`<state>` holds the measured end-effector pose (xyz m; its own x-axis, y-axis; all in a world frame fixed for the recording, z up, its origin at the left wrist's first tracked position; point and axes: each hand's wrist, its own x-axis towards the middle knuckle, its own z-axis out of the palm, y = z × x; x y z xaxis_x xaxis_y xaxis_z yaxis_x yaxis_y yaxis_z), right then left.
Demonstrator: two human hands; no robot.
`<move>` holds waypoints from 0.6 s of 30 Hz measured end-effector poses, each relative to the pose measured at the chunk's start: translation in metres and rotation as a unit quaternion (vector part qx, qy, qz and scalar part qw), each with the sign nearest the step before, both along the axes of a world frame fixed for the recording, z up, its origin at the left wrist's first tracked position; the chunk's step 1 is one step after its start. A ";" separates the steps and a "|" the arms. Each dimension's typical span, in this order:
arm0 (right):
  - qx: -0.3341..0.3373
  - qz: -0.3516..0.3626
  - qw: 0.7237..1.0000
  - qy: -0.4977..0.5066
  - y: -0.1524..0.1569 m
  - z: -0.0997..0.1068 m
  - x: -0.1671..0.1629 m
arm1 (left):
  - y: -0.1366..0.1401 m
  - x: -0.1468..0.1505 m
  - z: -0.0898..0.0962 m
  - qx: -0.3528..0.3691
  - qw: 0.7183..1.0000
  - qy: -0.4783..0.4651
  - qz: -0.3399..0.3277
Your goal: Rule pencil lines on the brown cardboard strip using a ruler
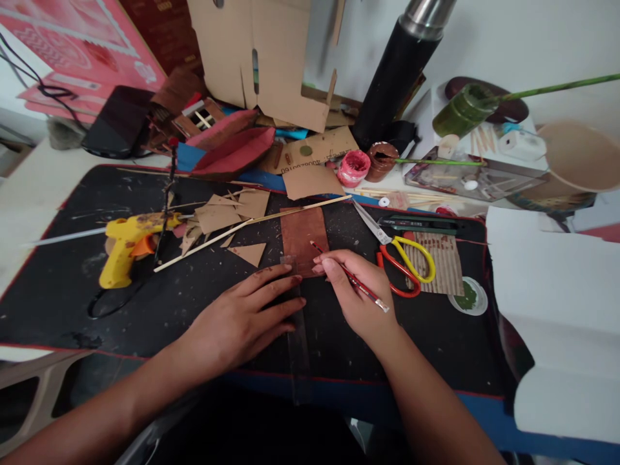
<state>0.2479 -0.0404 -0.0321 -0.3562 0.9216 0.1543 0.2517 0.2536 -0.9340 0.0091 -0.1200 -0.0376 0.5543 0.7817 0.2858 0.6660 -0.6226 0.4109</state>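
A brown painted piece of cardboard (303,231) lies flat on the black mat (203,336). My left hand (242,316) rests flat with its fingers stretched out, pressing on a clear ruler (299,352). The ruler runs from the lower edge of the brown piece down past the mat's front edge. In my right hand (361,287) is a dark red pencil (361,286), its eraser end toward me. The pencil's point is over the right part of the brown piece; whether it touches, I cannot tell.
Left on the mat lies a yellow glue gun (121,252), with cardboard scraps (217,213) and a thin wooden stick (208,244) beside it. Scissors (402,258), a box cutter (421,224) and corrugated cardboard (438,258) lie right. Behind stand paint jars (354,168) and a black flask (397,74).
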 end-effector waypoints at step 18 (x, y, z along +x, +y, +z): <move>-0.008 0.026 0.999 0.041 -0.006 0.003 -0.004 | 0.002 0.000 0.002 -0.003 1.000 0.004 -0.004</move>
